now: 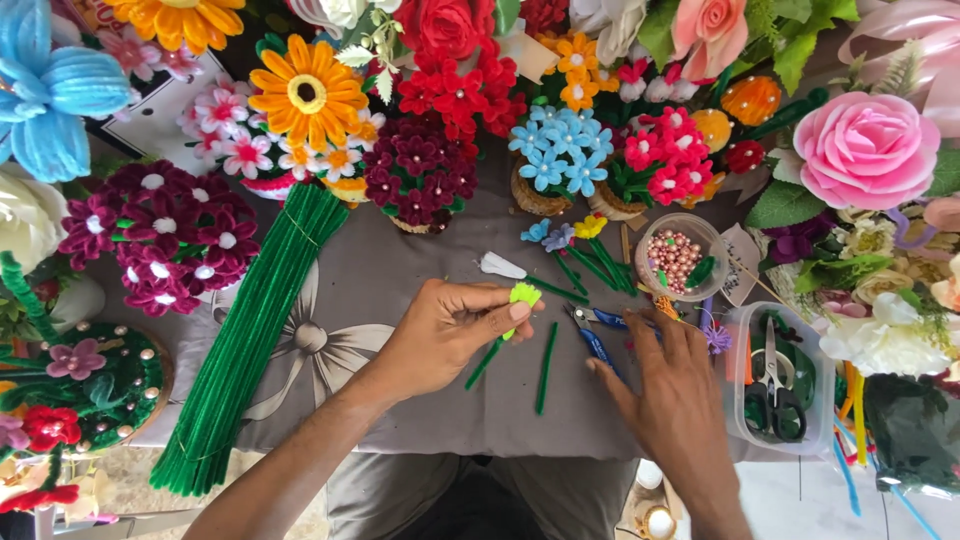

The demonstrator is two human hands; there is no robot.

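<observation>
left hand (445, 335): at centre of the table, fingers pinched shut on a lime-green pipe-cleaner flower (524, 294) whose dark green stem (487, 362) runs down toward 7 o'clock.
right hand (672, 385): at 4 o'clock from the flower, palm down and fingers spread, resting on the grey cloth (400, 270) — it holds nothing; fingertips lie just beside the blue-handled pliers (594, 335).
loose stem (546, 368): a cut green pipe cleaner lies between the two hands, apart from both.
risk, grip: the pinch sits high on the soft bloom, so my guess is a tighter squeeze would flatten the petals.
risk, reach: the pliers' jaws point toward 10 o'clock; a blind grab could snag a fingertip.
risk, beads: the clear bowl of pink beads (676, 258) stands near at 1 o'clock of the right hand — a careless lift could tip it.
risk, edge: the long bundle of green pipe cleaners (245, 340) at 9 o'clock overhangs the table edge and could slide off.
</observation>
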